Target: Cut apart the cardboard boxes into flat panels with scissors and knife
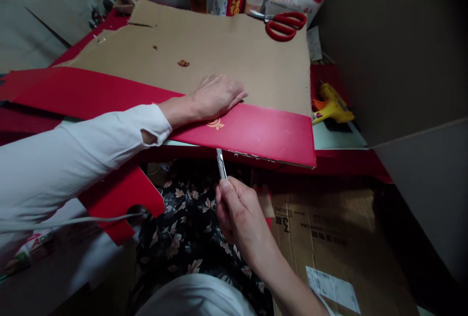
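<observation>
Right hand (243, 213): closed around a knife (221, 164)
Knife tip: at the near edge of the cardboard (270, 62); cannot tell if touching
Cardboard: flat across the bench (351, 162), red band (272, 128) along its near side
Left hand (217, 96): fingers curled, resting on the cardboard; any grip hidden
Glue gun (335, 110): right of the cardboard
Scissors (287, 24): on its far right corner

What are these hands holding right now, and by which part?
The right hand grips what looks like a slim silver metal cutter by its near end; the left hand rests on the flat red-and-brown cardboard sheet.
</observation>
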`<state>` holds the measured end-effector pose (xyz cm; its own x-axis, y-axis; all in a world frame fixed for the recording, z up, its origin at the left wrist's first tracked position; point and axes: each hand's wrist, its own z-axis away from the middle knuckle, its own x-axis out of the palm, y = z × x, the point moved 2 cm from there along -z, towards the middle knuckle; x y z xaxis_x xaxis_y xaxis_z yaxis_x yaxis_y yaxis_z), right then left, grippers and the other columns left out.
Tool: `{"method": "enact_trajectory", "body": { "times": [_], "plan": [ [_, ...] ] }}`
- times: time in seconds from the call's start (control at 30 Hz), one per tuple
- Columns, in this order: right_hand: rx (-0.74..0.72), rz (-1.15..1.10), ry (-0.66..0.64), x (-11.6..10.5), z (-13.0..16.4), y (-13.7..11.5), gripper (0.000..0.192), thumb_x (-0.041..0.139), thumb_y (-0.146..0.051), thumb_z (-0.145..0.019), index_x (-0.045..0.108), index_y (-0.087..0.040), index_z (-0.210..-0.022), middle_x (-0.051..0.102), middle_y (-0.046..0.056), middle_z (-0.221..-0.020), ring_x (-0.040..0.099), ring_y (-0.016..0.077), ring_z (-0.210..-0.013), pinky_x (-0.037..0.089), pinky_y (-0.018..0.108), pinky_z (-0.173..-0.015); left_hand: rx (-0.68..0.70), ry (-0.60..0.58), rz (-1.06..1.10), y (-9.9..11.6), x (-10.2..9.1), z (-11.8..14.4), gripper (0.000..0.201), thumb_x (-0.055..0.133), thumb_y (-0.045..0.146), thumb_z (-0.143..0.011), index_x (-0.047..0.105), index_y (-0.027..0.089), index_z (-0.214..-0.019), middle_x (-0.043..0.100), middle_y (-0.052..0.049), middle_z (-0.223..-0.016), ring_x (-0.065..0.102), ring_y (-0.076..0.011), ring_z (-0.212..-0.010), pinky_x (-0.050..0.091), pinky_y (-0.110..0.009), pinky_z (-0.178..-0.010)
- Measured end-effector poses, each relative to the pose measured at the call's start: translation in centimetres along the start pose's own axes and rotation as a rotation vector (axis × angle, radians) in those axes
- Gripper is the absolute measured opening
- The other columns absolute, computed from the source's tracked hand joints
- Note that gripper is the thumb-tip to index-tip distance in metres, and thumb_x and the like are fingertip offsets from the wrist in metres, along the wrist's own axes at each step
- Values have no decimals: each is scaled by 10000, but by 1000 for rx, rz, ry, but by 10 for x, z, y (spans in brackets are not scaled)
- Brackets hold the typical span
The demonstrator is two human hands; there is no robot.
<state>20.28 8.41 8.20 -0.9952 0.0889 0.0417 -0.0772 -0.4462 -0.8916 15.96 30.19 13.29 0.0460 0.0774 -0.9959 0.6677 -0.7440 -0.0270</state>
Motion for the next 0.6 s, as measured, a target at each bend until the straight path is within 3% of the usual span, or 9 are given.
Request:
{"method": "enact_trajectory", "body": {
  "times": [0.23,0.6],
  "plan": [
    [-11,-95,-48,-1,4,0,381,427,-467,-1022,465,-226,-730,371,-107,-469,242,51,-348,226,175,-359,8,13,-28,-1,0,-1,561,211,417,-1049,704,166,-1147,743,-180,-1019,698,-320,-975,471,-388,-803],
    [-53,-188,-81,-3,5,1,357,467,-503,-1004,584,-196,-864,395,-116,-460,306,50,-335,247,152,-338,22,4,-38,-2,2,-3,559,202,421,-1043,696,180,-1148,743,-173,-974,693,-309,-926,457,-383,-772]
  ]
}}
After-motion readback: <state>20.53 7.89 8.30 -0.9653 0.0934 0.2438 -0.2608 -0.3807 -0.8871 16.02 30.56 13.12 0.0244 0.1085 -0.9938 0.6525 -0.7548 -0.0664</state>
